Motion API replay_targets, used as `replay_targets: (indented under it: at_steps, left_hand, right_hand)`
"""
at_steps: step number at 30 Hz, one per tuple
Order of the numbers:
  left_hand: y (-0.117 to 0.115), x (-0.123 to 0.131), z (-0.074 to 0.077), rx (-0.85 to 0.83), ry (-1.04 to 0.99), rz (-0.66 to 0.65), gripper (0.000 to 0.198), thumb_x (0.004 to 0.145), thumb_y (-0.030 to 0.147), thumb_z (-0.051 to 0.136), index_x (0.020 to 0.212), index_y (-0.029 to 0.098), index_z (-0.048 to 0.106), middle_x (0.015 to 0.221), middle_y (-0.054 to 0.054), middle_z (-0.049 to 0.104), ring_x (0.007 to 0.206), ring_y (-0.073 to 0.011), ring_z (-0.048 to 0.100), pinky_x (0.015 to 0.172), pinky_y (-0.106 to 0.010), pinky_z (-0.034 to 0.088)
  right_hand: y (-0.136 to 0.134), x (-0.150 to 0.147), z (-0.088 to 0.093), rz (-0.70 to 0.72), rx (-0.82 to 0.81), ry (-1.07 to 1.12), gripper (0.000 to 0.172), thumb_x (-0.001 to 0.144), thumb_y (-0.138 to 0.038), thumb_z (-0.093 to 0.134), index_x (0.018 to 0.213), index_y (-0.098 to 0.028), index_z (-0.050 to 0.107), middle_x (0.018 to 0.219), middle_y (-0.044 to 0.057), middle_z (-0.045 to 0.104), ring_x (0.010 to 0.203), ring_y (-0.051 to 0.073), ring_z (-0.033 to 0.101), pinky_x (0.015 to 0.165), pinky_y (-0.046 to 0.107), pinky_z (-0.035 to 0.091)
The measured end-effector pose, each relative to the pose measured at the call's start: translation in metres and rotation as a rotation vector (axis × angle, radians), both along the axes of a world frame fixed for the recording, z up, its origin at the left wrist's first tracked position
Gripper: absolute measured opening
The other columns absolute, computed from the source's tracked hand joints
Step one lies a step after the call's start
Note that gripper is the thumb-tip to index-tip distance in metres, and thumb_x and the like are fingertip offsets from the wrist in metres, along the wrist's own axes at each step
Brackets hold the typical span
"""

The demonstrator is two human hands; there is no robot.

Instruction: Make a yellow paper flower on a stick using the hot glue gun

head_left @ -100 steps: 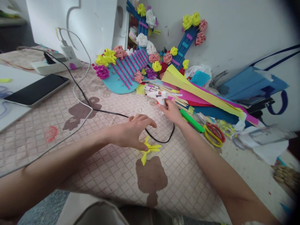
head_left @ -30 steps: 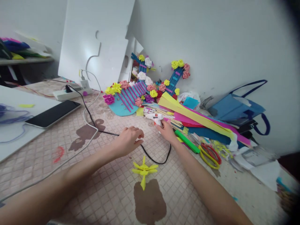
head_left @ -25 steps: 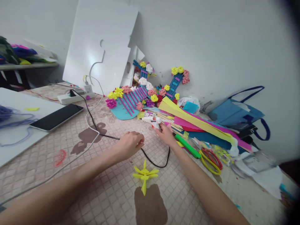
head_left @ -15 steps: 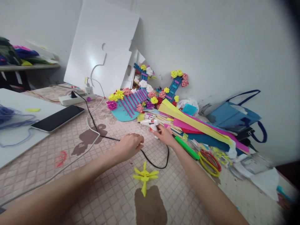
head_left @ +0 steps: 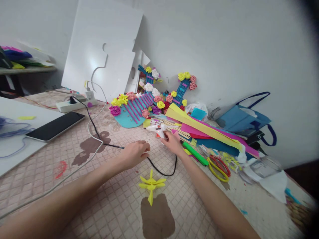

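Note:
The fingers and thumb of my right hand [head_left: 172, 143] are around the grip of a white hot glue gun [head_left: 156, 129], whose dark nozzle points left. My left hand [head_left: 136, 153] lies low over the table with curled fingers; the black cord [head_left: 163, 174] passes beneath it, and whatever the fingers may hold is hidden. Nearer to me, between my forearms, a yellow paper flower [head_left: 151, 186] with narrow folded petals rests on the tabletop, beside a brown worn patch [head_left: 157, 215].
Paper-flower-covered guitar shapes [head_left: 134, 111] stand by the wall. Right of them lie coloured paper strips [head_left: 204, 126], a green stick-like tool [head_left: 195, 153] and scissors [head_left: 219, 169]. Leftward are a phone [head_left: 56, 126], a power strip [head_left: 74, 104] and a white board [head_left: 15, 142] with yarn.
The view has shifted slightly, so most things sit a little further left. Both hands keep nearly the same pose, the right still on the glue gun.

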State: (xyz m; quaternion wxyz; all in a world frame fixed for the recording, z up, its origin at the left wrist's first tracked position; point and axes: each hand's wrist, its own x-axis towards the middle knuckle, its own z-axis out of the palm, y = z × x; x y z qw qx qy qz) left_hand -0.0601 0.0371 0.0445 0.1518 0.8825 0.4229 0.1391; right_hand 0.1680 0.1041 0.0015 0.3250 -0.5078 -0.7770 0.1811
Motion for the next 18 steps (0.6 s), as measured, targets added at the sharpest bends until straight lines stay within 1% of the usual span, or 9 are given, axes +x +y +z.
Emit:
replay_targets:
  at_steps: [3,7,10,13,18]
  left_hand:
    - [0.001,0.000,-0.005,-0.042,-0.007,-0.052,0.012,0.079,0.012,0.050,0.086,0.015,0.060,0.096,-0.007,0.061,0.076,-0.0169,0.060,0.064,-0.025,0.044]
    - [0.003,0.000,-0.010,-0.041,-0.011,-0.092,0.012,0.079,0.011,0.048,0.076,0.016,0.059,0.085,-0.006,0.060,0.075,-0.0167,0.060,0.065,-0.025,0.044]
    - [0.003,-0.001,-0.010,-0.026,-0.008,-0.076,0.012,0.079,0.012,0.048,0.075,0.016,0.058,0.084,-0.006,0.061,0.076,-0.0169,0.060,0.066,-0.026,0.044]
    - [0.004,-0.001,-0.008,-0.025,0.002,-0.060,0.012,0.080,0.013,0.048,0.076,0.016,0.058,0.084,-0.006,0.062,0.075,-0.0171,0.060,0.067,-0.026,0.044]
    - [0.004,-0.002,-0.003,0.004,0.015,-0.011,0.010,0.082,0.018,0.049,0.084,0.017,0.059,0.090,-0.008,0.064,0.076,-0.0201,0.060,0.063,-0.029,0.042]
  right_hand:
    - [-0.004,-0.004,-0.001,-0.001,0.031,0.017,0.029,0.080,-0.021,0.050,0.107,-0.019,0.058,0.104,0.008,0.064,0.095,0.023,0.059,0.085,0.039,0.047]
    - [-0.009,-0.009,-0.003,-0.008,0.059,0.030,0.032,0.080,-0.021,0.050,0.110,-0.019,0.056,0.108,0.010,0.063,0.100,0.025,0.057,0.090,0.042,0.044]
    - [-0.011,-0.010,-0.004,0.006,0.055,0.033,0.033,0.078,-0.022,0.053,0.111,-0.019,0.056,0.110,0.009,0.063,0.102,0.025,0.057,0.090,0.042,0.044]
    - [-0.012,-0.010,-0.003,-0.003,0.048,0.044,0.032,0.081,-0.024,0.051,0.112,-0.020,0.055,0.110,0.009,0.063,0.100,0.023,0.058,0.087,0.039,0.046]
    - [-0.014,-0.010,-0.001,-0.027,0.048,0.043,0.030,0.084,-0.026,0.049,0.113,-0.020,0.055,0.110,0.010,0.063,0.099,0.023,0.058,0.083,0.039,0.048]
